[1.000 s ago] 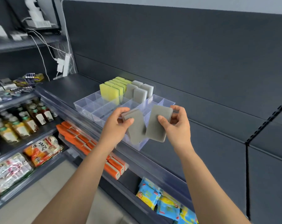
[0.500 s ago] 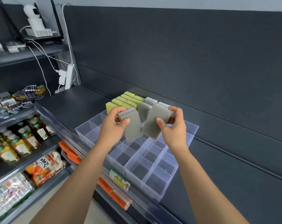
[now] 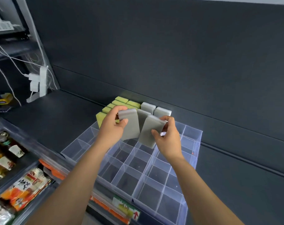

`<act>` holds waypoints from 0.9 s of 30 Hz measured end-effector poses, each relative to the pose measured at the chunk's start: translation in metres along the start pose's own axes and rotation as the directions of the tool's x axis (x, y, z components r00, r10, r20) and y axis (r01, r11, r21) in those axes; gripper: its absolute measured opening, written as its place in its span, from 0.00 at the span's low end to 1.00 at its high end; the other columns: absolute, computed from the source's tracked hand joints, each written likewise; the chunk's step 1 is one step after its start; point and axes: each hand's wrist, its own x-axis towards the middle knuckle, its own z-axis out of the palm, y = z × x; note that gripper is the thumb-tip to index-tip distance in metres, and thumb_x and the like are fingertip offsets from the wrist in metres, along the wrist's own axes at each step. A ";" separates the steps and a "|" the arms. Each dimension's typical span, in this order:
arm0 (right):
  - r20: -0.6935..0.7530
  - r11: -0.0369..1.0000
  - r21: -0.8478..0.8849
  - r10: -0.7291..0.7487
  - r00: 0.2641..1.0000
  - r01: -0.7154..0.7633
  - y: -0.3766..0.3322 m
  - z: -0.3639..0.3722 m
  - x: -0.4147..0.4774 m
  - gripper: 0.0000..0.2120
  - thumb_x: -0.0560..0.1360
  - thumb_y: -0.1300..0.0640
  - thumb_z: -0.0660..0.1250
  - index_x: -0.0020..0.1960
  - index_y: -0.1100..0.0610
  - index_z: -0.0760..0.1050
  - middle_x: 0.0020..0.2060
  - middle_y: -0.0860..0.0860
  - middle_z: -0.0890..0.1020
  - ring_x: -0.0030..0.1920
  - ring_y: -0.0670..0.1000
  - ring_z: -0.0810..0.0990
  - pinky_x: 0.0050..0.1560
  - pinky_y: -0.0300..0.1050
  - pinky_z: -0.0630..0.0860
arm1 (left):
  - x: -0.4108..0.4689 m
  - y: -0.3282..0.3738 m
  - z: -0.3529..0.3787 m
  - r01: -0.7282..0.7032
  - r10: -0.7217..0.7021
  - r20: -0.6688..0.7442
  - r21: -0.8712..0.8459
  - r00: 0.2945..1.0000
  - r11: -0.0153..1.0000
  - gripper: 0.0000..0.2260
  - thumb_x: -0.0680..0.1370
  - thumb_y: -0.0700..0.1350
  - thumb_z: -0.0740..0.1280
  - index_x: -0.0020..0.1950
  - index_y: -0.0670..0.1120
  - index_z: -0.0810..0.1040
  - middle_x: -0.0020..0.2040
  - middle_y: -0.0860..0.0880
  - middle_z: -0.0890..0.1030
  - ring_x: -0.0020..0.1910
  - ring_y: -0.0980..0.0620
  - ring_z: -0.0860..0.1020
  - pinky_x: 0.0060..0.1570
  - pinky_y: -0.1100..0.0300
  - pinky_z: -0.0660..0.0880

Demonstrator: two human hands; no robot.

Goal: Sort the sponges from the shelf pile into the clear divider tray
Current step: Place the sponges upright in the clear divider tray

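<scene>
My left hand (image 3: pixel 112 127) grips a grey sponge (image 3: pixel 130 125) by its top end, held upright above the clear divider tray (image 3: pixel 193 161). My right hand (image 3: pixel 168 137) holds a second grey sponge (image 3: pixel 150 132) tilted beside it, over the tray's middle compartments. At the tray's back, yellow-green sponges (image 3: pixel 121 102) stand on edge at the left. To their right, grey sponges (image 3: pixel 162 111) stand in the back compartments. The front compartments hold nothing.
The tray sits on a dark shelf (image 3: pixel 48 117) against a dark back panel. A white power strip with cables (image 3: pixel 40 82) hangs at the left. Bottles (image 3: pixel 4 153) and packaged snacks (image 3: pixel 26 187) fill lower shelves at the left. A price label (image 3: pixel 126 208) marks the shelf's front edge.
My view has moved closer and higher over the tray. Both hands have carried their grey sponges forward over the tray's middle compartments, still holding them.
</scene>
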 end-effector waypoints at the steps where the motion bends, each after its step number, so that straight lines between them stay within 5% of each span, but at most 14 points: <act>1: -0.008 1.000 -0.025 -0.001 1.000 0.001 0.000 0.001 0.000 0.20 0.73 0.58 0.70 0.58 0.45 0.65 0.49 0.49 0.77 0.44 0.50 0.76 0.41 0.43 0.74 | 0.004 -0.002 0.000 -0.007 0.007 0.037 0.004 0.999 1.000 0.15 0.77 0.37 0.64 0.56 0.58 0.72 0.51 0.59 0.75 0.49 0.54 0.74 0.49 0.54 0.74; 11: -0.029 0.933 -0.360 -0.030 0.999 0.017 -0.001 0.015 -0.014 0.19 0.70 0.57 0.69 0.58 0.51 0.66 0.51 0.48 0.76 0.45 0.52 0.75 0.42 0.49 0.75 | 0.028 -0.022 -0.007 -0.112 0.081 0.330 0.075 0.941 0.991 0.16 0.77 0.39 0.64 0.55 0.61 0.72 0.55 0.54 0.76 0.48 0.51 0.76 0.49 0.52 0.75; 27: 0.024 0.864 -0.501 -0.047 0.999 0.052 0.007 0.017 -0.018 0.20 0.73 0.55 0.68 0.64 0.50 0.68 0.55 0.51 0.76 0.52 0.54 0.76 0.47 0.50 0.77 | 0.030 -0.028 -0.001 -0.315 0.194 0.424 0.236 0.885 0.920 0.13 0.77 0.34 0.62 0.52 0.53 0.72 0.44 0.59 0.73 0.40 0.60 0.71 0.36 0.64 0.64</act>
